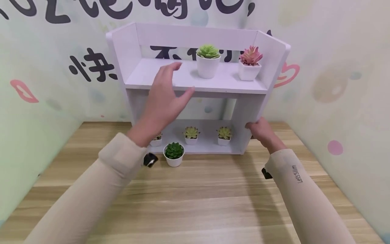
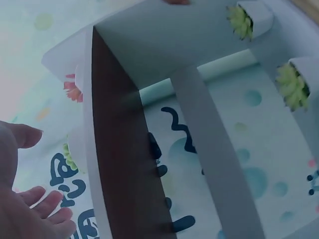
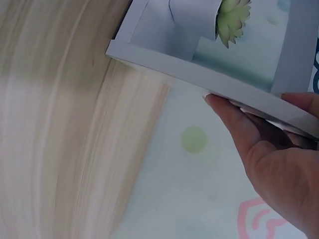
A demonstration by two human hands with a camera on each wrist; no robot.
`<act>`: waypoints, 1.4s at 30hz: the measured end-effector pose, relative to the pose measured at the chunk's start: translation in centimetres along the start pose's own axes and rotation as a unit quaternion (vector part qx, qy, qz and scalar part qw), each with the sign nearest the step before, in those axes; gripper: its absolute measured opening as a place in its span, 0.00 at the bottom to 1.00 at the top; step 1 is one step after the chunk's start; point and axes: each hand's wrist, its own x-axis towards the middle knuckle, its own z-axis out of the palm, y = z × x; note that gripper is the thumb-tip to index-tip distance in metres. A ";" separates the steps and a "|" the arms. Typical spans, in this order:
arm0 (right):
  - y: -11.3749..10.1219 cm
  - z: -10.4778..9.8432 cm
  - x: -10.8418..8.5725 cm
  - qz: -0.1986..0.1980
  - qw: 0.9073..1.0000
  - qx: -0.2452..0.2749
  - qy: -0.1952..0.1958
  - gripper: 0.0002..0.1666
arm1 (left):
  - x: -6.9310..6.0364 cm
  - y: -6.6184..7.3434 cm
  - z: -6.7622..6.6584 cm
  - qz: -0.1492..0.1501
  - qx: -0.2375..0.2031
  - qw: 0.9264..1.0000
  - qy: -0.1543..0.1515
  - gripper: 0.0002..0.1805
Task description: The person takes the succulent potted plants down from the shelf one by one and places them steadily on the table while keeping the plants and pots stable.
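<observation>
A white two-tier shelf [image 1: 195, 88] stands on the wooden table. In front of its upper board my left hand [image 1: 164, 98] is raised, thumb and fingers apart, holding nothing; the left wrist view shows that hand [image 2: 30, 199] beside the shelf's edge. My right hand [image 1: 263, 134] grips the right side panel; in the right wrist view the hand [image 3: 279, 164] has fingers on the panel's outer face and thumb at its other side. On the upper board are a green succulent [image 1: 208, 66] in a round pot and a pink one [image 1: 249, 71] in a square pot.
Small succulents [image 1: 191, 138] [image 1: 224, 138] stand on the lower board, another partly behind my left wrist. A dark green succulent [image 1: 174, 157] in a round pot stands on the table [image 1: 195, 196] before the shelf. Behind is a wall [image 1: 329, 67] with lettering.
</observation>
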 end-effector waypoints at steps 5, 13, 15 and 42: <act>0.2 -0.2 0.3 0.034 0.998 0.004 -0.044 0.38 | 3.6 1.0 0.9 -0.088 0.013 0.993 -0.079 0.45; 0.1 -0.2 0.5 0.053 0.993 0.016 -0.103 0.40 | 7.4 1.7 2.2 -0.173 0.033 0.969 -0.175 0.60; 0.0 -0.1 0.5 0.060 0.992 0.018 -0.107 0.40 | 8.1 1.8 2.5 -0.180 0.032 0.966 -0.183 0.61; -0.5 -0.7 0.1 0.049 0.993 0.026 -0.103 0.40 | 9.6 1.1 4.9 -0.216 -0.078 0.968 -0.098 0.42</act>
